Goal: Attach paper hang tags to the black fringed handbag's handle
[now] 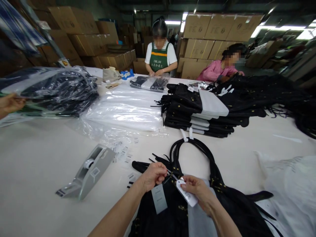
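Note:
A black handbag [170, 210] lies in front of me, its looped handles [212, 158] wrapped at the top with a white strip [185, 139]. My left hand [155, 175] is closed in a pinch on a thin tag string near the base of the handles. Between the thumb and fingers of my right hand [196, 188] is a white hang tag [188, 195], to which the string runs. Below my left hand hangs a pale grey tag [159, 198] against the bag. White wrapping [201, 220] covers part of the bag's middle.
A grey tape dispenser [86, 172] stands at left, beside scattered barcode stickers [123, 151]. Clear plastic bags [128, 108] lie beyond, with stacked black handbags [185, 98] to their right. Wrapped goods [56, 89] and another person's hand [11, 103] are far left. Two co-workers sit or stand opposite.

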Tool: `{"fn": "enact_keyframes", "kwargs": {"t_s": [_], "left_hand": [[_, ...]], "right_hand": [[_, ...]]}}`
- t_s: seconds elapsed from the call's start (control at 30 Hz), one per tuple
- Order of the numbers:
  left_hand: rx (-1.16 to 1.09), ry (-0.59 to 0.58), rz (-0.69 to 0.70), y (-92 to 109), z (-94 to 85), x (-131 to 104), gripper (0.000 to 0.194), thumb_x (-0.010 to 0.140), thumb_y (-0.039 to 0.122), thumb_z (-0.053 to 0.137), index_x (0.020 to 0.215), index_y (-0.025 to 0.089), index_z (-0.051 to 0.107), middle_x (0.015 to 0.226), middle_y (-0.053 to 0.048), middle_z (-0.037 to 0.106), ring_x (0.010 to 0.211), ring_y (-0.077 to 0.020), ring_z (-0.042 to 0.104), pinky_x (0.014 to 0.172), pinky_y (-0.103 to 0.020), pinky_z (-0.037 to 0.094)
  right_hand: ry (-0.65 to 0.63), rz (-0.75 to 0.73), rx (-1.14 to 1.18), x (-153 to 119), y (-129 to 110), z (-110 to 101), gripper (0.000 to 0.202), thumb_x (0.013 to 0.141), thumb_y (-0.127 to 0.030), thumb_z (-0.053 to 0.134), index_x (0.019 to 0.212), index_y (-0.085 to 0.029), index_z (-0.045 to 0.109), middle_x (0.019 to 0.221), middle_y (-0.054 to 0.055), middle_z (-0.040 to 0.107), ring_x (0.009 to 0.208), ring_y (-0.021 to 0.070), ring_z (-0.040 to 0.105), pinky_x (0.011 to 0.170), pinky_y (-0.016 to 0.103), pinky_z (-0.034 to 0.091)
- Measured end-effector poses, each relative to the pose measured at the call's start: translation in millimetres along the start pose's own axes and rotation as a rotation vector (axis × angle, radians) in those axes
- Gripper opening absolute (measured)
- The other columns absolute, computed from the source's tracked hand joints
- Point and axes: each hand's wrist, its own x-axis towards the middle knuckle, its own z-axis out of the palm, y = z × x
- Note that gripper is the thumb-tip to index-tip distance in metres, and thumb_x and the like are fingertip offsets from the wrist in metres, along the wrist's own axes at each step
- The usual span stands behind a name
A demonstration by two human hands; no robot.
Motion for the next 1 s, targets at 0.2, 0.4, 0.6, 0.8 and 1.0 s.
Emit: {"fn": "enact_keyframes", "kwargs": {"t_s": [0.2,0.4,0.6,0.8,1.0], "left_hand": [[0.009,-0.063,-0.001,-3,5.1,-23,0.017,0.053,0.019,0.063,0.065,0.014,0.052,0.046,0.007,0.043,0.034,-0.0011,0.03,0.035,-0.017,0.008],[0.145,-0.097,-0.004,-19,12.0,-48,0.022,0.057,0.025,0.063,0.074,0.013,0.057,0.053,0.005,0.049,0.034,-0.003,0.037,0.032,-0.016,0.02],[0.463,-0.047,-0.01,-37,18.4,-67,0.033,0.065,0.028,0.056,0.094,0.012,0.06,0.048,0.005,0.048,0.034,-0.0041,0.039,0.034,-0.015,0.028],[0.578,-0.098,0.006,-37,26.3,-77,0.041,0.066,0.027,0.056,0.107,0.02,0.059,0.108,-0.006,0.046,0.041,-0.0008,0.049,0.034,-0.015,0.032],[0.467,-0.132,0.035,-53,24.2,-80,0.047,0.064,0.031,0.061,0.111,0.024,0.058,0.116,-0.008,0.04,0.043,-0.0012,0.051,0.036,-0.016,0.036]], "right_hand": [[-0.063,0.097,0.204,-6,7,17,0.034,0.045,-0.033,0.079,0.064,-0.013,0.059,0.053,-0.002,0.057,0.046,0.0062,0.047,0.048,0.02,0.036],[-0.023,0.087,0.323,-3,26,33,0.036,0.04,-0.03,0.08,0.062,-0.015,0.055,0.049,-0.003,0.058,0.045,0.0093,0.05,0.045,0.021,0.035],[0.069,0.037,0.386,-1,32,39,0.034,0.035,-0.028,0.079,0.056,-0.015,0.055,0.045,-0.004,0.055,0.041,0.0089,0.047,0.042,0.022,0.034],[0.139,0.011,0.405,1,29,41,0.029,0.034,-0.022,0.077,0.051,-0.014,0.054,0.041,-0.004,0.052,0.037,0.0074,0.042,0.04,0.022,0.029],[0.158,-0.001,0.41,5,28,42,0.029,0.032,-0.021,0.076,0.049,-0.015,0.054,0.039,-0.004,0.052,0.037,0.0075,0.042,0.04,0.021,0.029]]}}
